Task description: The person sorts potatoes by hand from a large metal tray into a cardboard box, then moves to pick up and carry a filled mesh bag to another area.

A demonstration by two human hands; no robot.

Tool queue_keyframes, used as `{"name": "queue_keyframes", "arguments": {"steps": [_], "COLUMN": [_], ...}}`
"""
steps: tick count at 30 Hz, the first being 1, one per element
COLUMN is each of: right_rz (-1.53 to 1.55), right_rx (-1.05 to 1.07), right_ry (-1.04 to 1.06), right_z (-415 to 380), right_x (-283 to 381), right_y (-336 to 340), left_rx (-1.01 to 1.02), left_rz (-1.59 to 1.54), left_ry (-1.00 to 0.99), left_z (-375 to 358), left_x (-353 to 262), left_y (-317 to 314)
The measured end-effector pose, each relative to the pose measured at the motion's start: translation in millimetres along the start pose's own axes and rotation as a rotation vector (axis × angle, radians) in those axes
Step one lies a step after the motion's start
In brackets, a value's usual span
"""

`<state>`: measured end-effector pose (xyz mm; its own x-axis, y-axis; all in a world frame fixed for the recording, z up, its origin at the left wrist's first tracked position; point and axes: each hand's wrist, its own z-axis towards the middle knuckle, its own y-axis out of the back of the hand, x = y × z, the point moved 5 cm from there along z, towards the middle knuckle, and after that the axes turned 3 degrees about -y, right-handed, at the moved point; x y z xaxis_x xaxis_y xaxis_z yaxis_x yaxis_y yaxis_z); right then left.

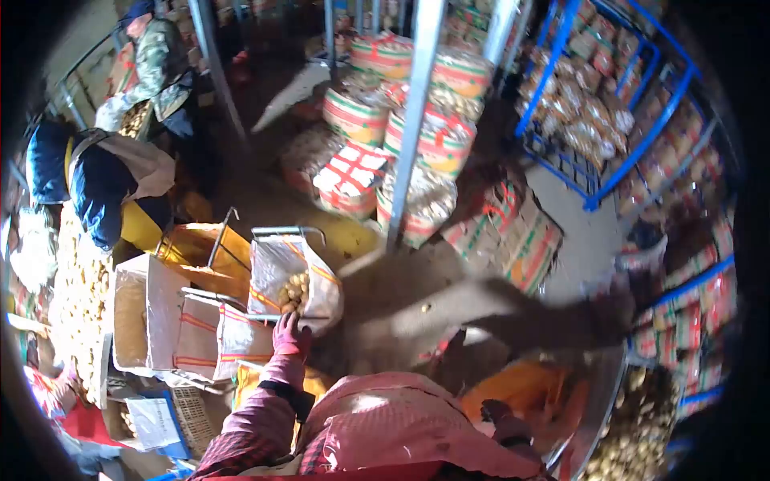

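Observation:
My left hand (290,337), in a pink-red glove, reaches forward to the near bar of a metal frame (325,317). Its fingers are bent over the bar. The frame holds a white sack (323,290) with its mouth spread wide. Inside lie several round, yellow-brown potatoes (293,290). My right hand (496,410), in a dark glove, is low by my right side, above an orange sack (525,393). Its fingers are in shadow, and I see nothing plainly held in it.
White sacks (196,337) and an orange sack (210,255) stand left of the frame. Beyond, a person in a dark blue jacket (100,180) bends beside a potato-covered table (80,297). Filled baskets (353,119) stand around metal posts (413,120). A blue rack (642,152) is far right; potatoes (638,425) lie near right.

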<state>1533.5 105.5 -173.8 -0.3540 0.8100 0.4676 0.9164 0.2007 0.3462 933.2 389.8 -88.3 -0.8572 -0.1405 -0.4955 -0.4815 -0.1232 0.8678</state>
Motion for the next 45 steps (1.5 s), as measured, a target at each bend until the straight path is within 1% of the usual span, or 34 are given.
{"name": "queue_keyframes", "arguments": {"steps": [1,3,4,6,7,9,11,12,15,16,18,19,21,22,23,24,25,26,27,28,29,30,31,32,33,34,35,37,38,39,41,43,44,45], "right_rz": [-0.049,-0.127,-0.165,-0.232,-0.268,-0.334,-0.364,-0.375,-0.42,-0.448,-0.508,-0.509,-0.374,-0.274,-0.359,-0.713,-1.06,-1.453,-1.314,-1.121,-0.924,-0.721,-0.511,-0.605,-0.619,-0.931,-1.246,-1.325,-1.344,-1.372,-1.283,-1.46,-1.494,-1.525], "right_rx": [0.0,0.001,-0.003,-0.012,-0.017,-0.018,0.0,0.01,0.066,0.091,0.146,0.185,0.287,0.357,0.252,0.26,0.256,0.261,0.283,0.507,0.573,0.613,0.5,0.594,0.597,0.513,0.406,0.353,0.331,0.315,0.547,0.52,0.58,0.641], "right_ry": [0.015,0.049,0.058,0.094,0.113,0.156,0.174,0.18,0.187,0.189,0.201,0.203,0.139,0.11,-0.054,0.137,0.341,0.813,0.778,0.695,0.539,0.386,0.186,0.089,0.109,0.402,0.692,0.758,0.758,0.756,0.745,0.637,0.605,0.571], "right_z": [15,45,61,93,112,152,190,207,267,285,324,344,386,420,397,402,405,464,499,505,490,482,441,434,433,430,430,454,425,382,424,500,449,369], "right_x": [23,65,85,132,153,205,251,276,339,358,393,409,444,454,483,513,544,531,537,559,587,612,651,673,695,724,748,783,814,844,855,860,880,904], "right_y": [4,17,29,52,64,82,93,97,110,116,129,133,141,141,149,142,139,127,116,99,78,57,34,10,-17,-45,-67,-105,-118,-129,-163,-192,-203,-216], "left_rx": [0.002,0.038,0.05,0.07,0.051,0.059,0.111,0.033,0.076,0.06,0.223,0.181,0.436,0.376,0.322,0.29,0.145,-0.008,-0.161,-0.296,-0.424,-0.458,-0.483,-0.466,-0.447,-0.498,-0.505,-0.492,-0.434,-0.438,-0.55,-0.601,-0.585,-0.602], "left_rz": [0.056,0.066,0.047,0.002,0.045,0.031,0.057,-0.005,0.052,0.054,0.215,0.21,0.122,0.067,0.011,0.062,0.059,0.087,0.119,0.228,0.342,0.322,0.313,0.222,0.128,0.062,0.038,0.098,0.054,0.029,0.06,-0.022,-0.072,-0.078], "left_ry": [0.019,0.107,0.113,0.142,0.176,0.225,0.323,0.322,0.547,0.573,0.578,0.621,0.751,0.852,0.954,1.011,1.007,0.989,0.967,0.953,0.935,1.022,1.047,1.134,1.211,1.182,1.204,1.249,1.286,1.334,1.276,1.283,1.332,1.37], "left_z": [10,28,32,41,43,49,58,56,60,62,58,51,43,47,60,66,61,58,58,56,56,55,55,52,50,48,53,67,72,71,62,58,57,56], "left_x": [3,7,10,20,31,24,10,28,29,24,26,52,94,61,0,-24,-19,-26,-33,-40,-47,-44,-41,-33,-22,-14,-15,-29,-29,-22,-21,-31,-32,-33], "left_y": [2,4,6,0,-9,-4,7,-4,-8,-7,-20,-44,-92,-72,-40,-26,-30,-20,-9,2,13,18,16,10,5,-8,-10,-7,-4,-9,-23,-12,-11,-6]}}
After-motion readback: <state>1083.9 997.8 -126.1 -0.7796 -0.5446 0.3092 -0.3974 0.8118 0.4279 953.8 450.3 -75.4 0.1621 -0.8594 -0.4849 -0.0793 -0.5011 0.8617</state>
